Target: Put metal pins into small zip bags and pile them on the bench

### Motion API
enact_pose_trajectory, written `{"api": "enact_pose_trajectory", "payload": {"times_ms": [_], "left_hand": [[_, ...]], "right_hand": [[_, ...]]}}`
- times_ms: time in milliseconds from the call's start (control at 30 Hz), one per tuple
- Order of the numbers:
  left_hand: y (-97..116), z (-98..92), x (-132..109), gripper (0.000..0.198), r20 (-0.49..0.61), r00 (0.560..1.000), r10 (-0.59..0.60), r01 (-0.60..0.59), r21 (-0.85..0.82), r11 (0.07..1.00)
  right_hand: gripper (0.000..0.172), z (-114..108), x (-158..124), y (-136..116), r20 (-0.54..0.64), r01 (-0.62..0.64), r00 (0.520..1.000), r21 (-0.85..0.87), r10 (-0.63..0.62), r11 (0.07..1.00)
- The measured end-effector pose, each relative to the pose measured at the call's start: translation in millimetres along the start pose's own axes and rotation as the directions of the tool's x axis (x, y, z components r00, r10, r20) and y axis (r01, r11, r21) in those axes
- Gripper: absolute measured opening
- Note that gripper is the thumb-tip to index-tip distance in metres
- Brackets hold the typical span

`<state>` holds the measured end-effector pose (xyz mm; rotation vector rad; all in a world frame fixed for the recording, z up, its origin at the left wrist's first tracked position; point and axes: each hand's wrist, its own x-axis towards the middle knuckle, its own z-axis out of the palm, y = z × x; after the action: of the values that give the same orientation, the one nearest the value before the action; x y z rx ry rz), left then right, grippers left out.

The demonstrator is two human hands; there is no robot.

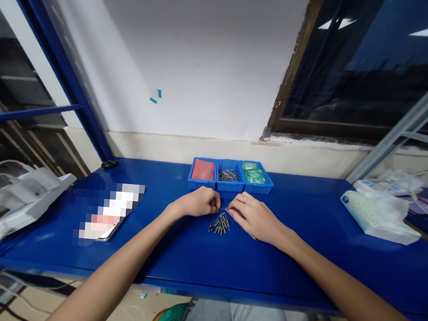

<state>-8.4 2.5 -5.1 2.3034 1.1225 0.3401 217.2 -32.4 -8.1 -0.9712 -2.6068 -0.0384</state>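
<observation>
My left hand [204, 202] is closed in a pinch, just in front of the blue bins. A thin, pale metal pin [222, 209] shows at its fingertips, in the gap between my hands. Opposite it, my right hand [256, 217] lies low over the table, fingers bent and drawn together toward the pin. A pale, thin edge [251, 235] pokes out beneath the right palm; the rest of that piece is hidden. Between and below the hands lies a small loose pile of metal rivets [219, 224], brassy and pin-like.
Three joined blue bins stand behind: one with red packets [203, 170], one with metal pins [228, 175], one with green packets [253, 173]. A blurred phone-like object [111, 214] lies left, beside a white power strip [28, 205]. A tissue pack [376, 215] sits right.
</observation>
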Motion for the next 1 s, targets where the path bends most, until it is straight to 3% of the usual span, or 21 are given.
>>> {"api": "enact_pose_trajectory", "payload": {"times_ms": [200,333,733,1000], "left_hand": [[3.3,0.4,-2.6,0.019,-0.014,1.0,0.024,-0.023,0.057,0.998],[11.6,0.6,-5.6,0.016,-0.096,0.993,0.074,-0.058,0.159,0.986],[21.0,14.6,-2.1,0.013,-0.266,0.924,0.274,-0.214,0.233,0.949],[26.6,17.0,-3.5,0.009,-0.347,0.882,0.319,-0.239,0.253,0.938]], "right_hand": [[0.023,3.5,-0.7,0.8,0.0,-0.015,1.0,0.015,0.015,1.0],[0.022,4.5,-0.6,1.3,-0.015,-0.03,0.999,0.018,0.03,0.999],[0.016,10.6,1.9,6.4,-0.05,-0.133,0.99,0.037,0.135,0.99],[0.015,9.1,2.5,13.9,-0.156,-0.197,0.964,0.132,0.217,0.971]]}}
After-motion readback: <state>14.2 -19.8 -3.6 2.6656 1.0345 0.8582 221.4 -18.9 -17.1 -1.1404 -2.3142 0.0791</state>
